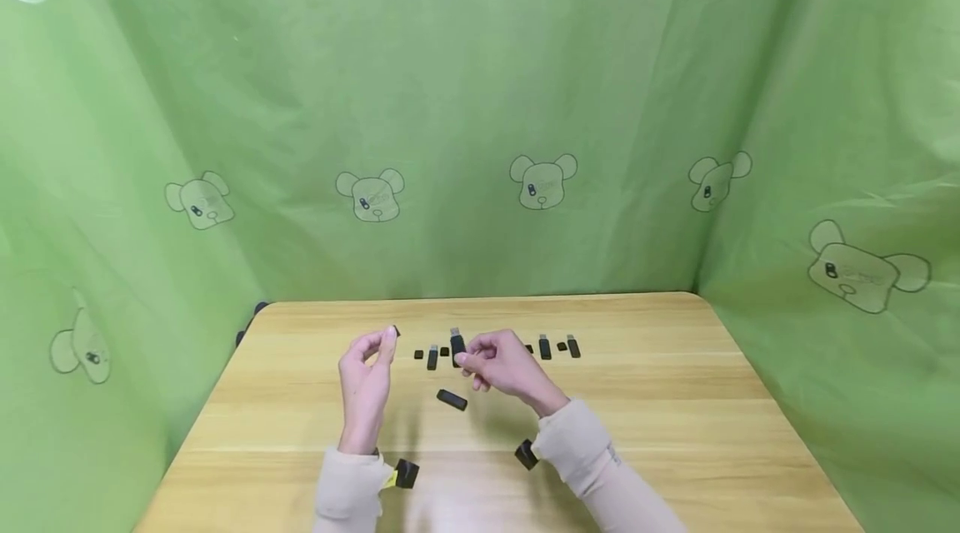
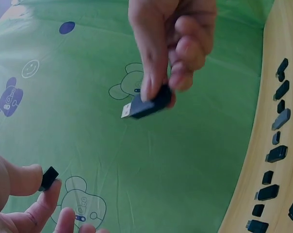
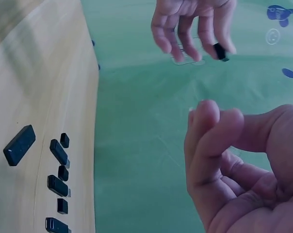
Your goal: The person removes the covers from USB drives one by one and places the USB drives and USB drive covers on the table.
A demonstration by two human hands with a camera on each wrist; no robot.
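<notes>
Above the table, my left hand [image 1: 364,391] pinches a small black cap [image 2: 49,178] between thumb and fingertip. My right hand [image 1: 504,365] pinches a black USB flash drive [image 1: 457,345] by its body, the bare metal plug pointing away in the head view. Cap and drive are apart. From the right wrist, the held drive is hidden behind the fingers. On the table below lies a row of uncapped USB flash drives [image 1: 545,347] with loose caps [image 1: 562,346] between them. A longer closed black stick [image 1: 452,400] lies in front of the row.
The wooden table [image 1: 675,433] has green printed cloth [image 1: 457,250] hanging at its back and both sides. A black wrist device [image 1: 407,473] sits at the left cuff, and another black device [image 1: 527,455] at the right cuff.
</notes>
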